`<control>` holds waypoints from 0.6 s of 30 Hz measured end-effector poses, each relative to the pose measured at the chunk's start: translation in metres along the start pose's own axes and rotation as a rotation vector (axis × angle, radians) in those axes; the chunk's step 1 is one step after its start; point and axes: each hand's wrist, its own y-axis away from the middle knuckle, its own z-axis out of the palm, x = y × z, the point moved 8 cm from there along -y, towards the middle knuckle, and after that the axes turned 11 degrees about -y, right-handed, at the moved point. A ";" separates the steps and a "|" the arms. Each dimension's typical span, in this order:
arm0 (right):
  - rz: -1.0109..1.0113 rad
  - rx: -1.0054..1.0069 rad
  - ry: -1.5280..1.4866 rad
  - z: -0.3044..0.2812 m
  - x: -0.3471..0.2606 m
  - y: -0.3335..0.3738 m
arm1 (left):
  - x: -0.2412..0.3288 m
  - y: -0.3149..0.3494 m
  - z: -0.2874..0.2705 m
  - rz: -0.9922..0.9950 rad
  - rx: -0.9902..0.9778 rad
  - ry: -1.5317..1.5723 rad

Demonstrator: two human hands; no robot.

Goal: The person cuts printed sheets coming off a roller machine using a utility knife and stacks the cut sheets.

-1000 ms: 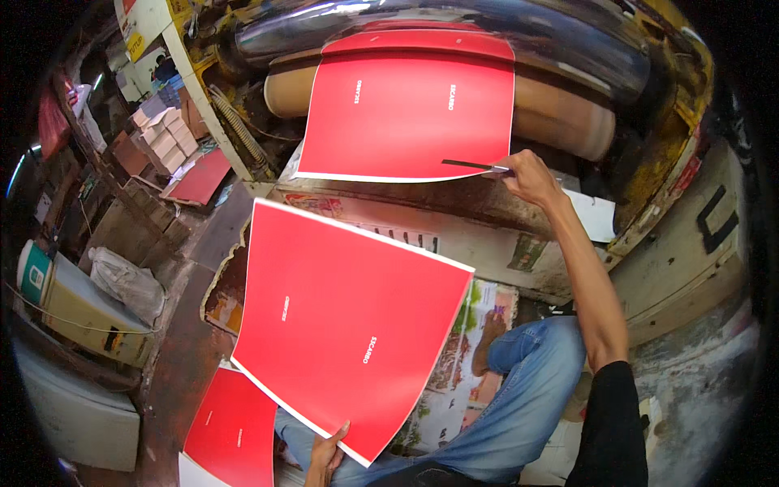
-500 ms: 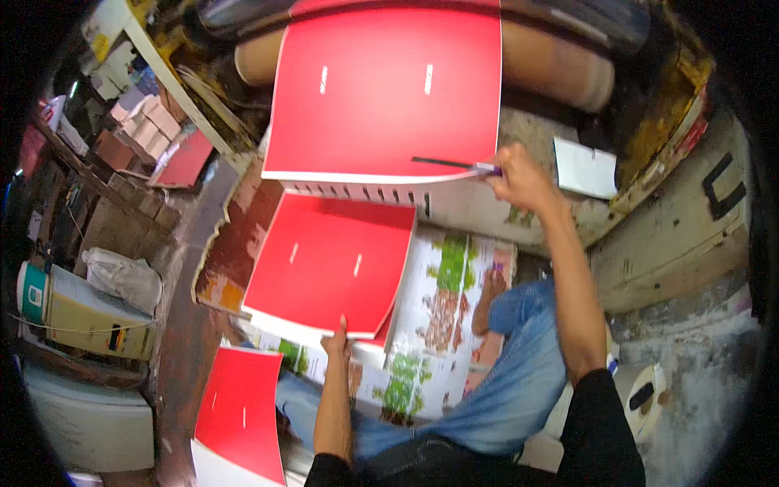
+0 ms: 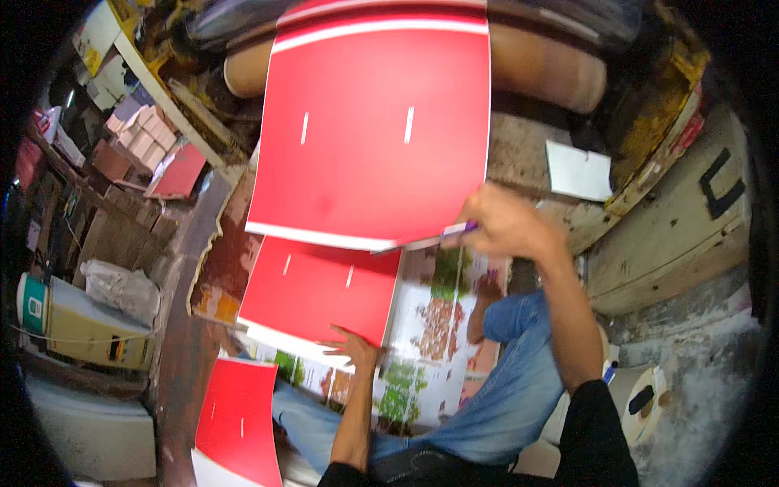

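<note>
A long red sheet [image 3: 365,138] with white strips hangs toward me from the rollers, its white near edge over a stack of red sheets [image 3: 312,292]. In my right hand [image 3: 511,223] is a thin dark-bladed tool [image 3: 430,240] with a purple and pale handle; it looks like a knife. The blade lies along the right part of the sheet's near edge. My left hand [image 3: 353,347] has its fingers spread at the stack's near right edge and grips nothing. Another red sheet [image 3: 239,406] lies lower left, near my leg.
Ahead is a tan roller [image 3: 552,69]. A white paper [image 3: 578,170] sits on the ledge at right, beside a pale metal panel [image 3: 673,219]. Printed sheets [image 3: 438,316] lie under the stack. At left are a white-and-green tub [image 3: 32,300] and a plastic bag [image 3: 122,288].
The long red sheet has come down toward me, now covering the stack's far part. My right hand moved nearer with the blade. My left hand let go of the stack's edge and spread its fingers.
</note>
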 end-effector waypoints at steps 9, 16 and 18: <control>0.171 -0.386 -0.061 0.013 -0.018 0.016 | 0.187 0.065 -0.164 0.279 -0.798 2.254; 0.484 -0.270 -0.680 -0.029 0.042 0.016 | 0.140 0.068 -0.160 0.182 -0.449 1.830; 0.426 0.160 -0.706 -0.078 0.080 0.009 | 0.133 0.076 -0.161 0.188 -0.489 1.833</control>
